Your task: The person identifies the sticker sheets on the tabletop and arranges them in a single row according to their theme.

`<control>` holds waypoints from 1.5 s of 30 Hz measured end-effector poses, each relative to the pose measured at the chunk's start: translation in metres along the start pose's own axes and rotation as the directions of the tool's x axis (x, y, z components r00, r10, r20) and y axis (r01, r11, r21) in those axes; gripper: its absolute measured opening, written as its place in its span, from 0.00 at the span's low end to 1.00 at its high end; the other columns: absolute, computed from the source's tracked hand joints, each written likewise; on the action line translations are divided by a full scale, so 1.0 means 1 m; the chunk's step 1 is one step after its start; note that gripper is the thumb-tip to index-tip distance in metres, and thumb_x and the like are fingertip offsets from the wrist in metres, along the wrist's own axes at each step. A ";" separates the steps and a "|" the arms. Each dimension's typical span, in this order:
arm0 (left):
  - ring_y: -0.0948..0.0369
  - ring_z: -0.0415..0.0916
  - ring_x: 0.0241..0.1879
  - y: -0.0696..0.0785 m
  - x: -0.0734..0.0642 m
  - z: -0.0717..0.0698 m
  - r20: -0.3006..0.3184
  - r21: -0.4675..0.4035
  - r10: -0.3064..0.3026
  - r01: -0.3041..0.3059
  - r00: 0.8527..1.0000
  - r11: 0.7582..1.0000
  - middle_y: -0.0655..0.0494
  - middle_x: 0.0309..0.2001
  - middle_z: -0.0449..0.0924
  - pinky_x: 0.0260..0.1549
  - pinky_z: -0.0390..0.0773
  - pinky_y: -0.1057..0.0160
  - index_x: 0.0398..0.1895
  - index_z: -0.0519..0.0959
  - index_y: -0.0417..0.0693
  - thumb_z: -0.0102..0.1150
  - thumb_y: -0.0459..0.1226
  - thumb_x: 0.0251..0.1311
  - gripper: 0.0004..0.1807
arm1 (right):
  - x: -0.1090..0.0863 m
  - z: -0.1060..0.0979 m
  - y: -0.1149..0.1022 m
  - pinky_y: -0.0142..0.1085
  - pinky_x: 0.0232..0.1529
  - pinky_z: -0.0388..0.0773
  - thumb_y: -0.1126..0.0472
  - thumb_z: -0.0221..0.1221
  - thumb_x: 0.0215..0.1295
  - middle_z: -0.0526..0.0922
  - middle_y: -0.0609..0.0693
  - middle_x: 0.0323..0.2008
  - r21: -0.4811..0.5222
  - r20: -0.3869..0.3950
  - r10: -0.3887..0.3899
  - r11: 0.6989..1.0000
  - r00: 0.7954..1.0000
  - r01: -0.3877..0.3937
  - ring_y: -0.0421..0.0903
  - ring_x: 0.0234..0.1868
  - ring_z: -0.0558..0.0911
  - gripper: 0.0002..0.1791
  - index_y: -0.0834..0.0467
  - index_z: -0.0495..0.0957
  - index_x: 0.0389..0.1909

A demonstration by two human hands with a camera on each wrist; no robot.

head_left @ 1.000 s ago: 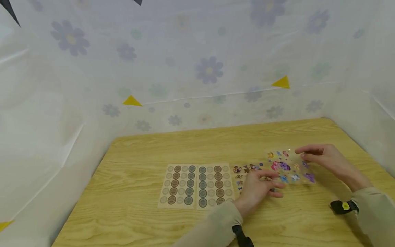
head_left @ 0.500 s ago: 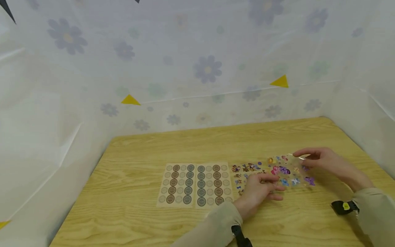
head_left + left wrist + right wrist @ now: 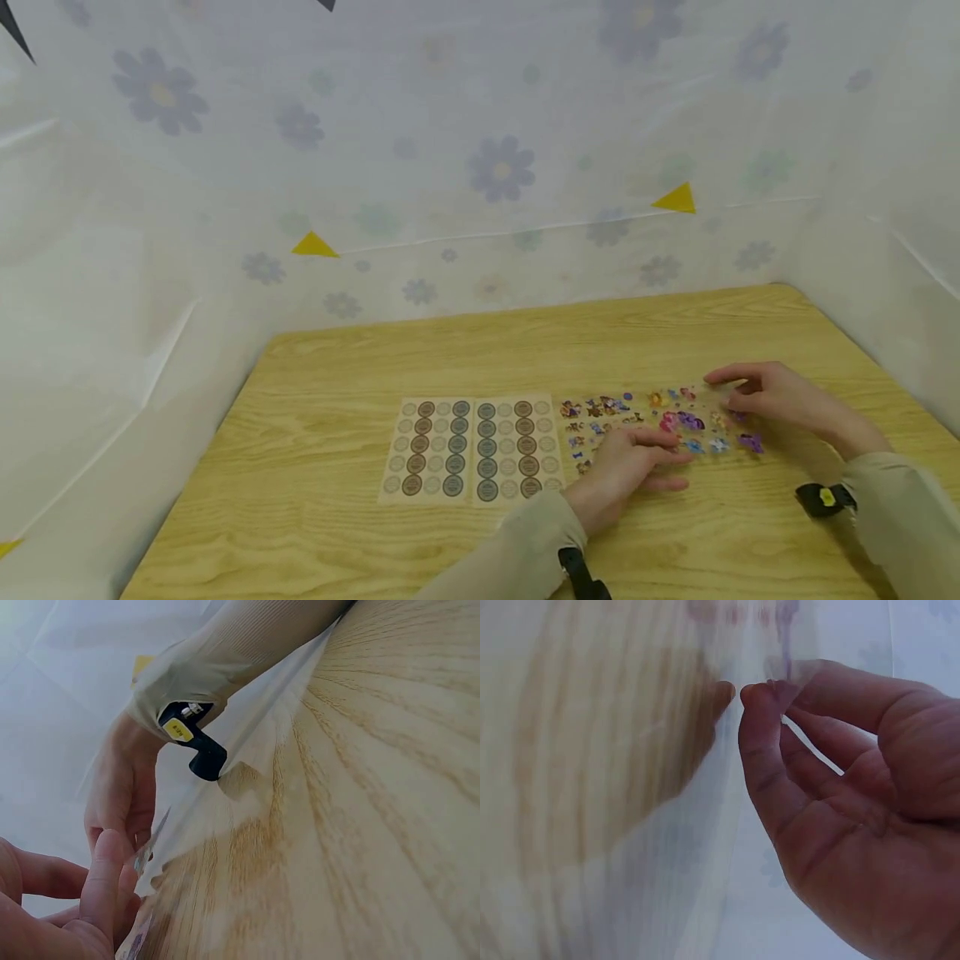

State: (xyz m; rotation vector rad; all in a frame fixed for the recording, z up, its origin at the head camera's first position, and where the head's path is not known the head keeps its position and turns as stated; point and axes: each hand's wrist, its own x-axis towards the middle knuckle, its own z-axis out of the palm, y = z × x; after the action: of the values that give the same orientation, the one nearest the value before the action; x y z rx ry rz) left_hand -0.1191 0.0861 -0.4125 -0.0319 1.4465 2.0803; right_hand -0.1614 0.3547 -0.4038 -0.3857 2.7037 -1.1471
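In the head view my right hand point(image 3: 798, 408) pinches the right edge of a clear sticker sheet point(image 3: 686, 421) with colourful pony-like figures. The right wrist view shows thumb and fingertips point(image 3: 759, 701) meeting on its see-through edge. My left hand point(image 3: 626, 471) lies with fingers loosely extended over the seam between this sheet and a second clear sticker sheet point(image 3: 603, 407) with small brown and blue figures. It covers the lower part of that second sheet. Seen from the left wrist, the left fingers point(image 3: 101, 889) are close beside the sheet's edge, low over the tabletop.
Left of the clear sheets, two beige sheets of round stickers point(image 3: 427, 450) lie side by side on the wood-grain table point(image 3: 315, 467). White floral curtains point(image 3: 420, 167) surround the table's back and sides. Each wrist wears a black camera strap point(image 3: 825, 500).
My right hand has moved slightly down and left with the pony-like sticker sheet, whose top edge now lies nearly level with the neighbouring sheet. The left hand stays almost still.
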 end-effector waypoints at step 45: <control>0.66 0.42 0.75 0.015 -0.035 -0.014 0.420 0.791 -0.037 -0.386 0.907 -0.474 0.77 0.72 0.55 0.70 0.51 0.53 0.72 0.63 0.74 0.45 0.57 0.71 0.26 | 0.002 0.009 -0.015 0.35 0.29 0.72 0.66 0.64 0.62 0.76 0.57 0.46 -0.171 -0.026 0.003 0.985 1.000 -0.008 0.41 0.32 0.72 0.20 0.68 0.77 0.55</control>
State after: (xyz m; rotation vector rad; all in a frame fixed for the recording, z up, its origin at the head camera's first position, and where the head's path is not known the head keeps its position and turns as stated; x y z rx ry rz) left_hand -0.1022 0.0549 -0.3936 1.3077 2.6567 -0.0423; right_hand -0.1580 0.3375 -0.3991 -0.3903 2.8335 -0.9262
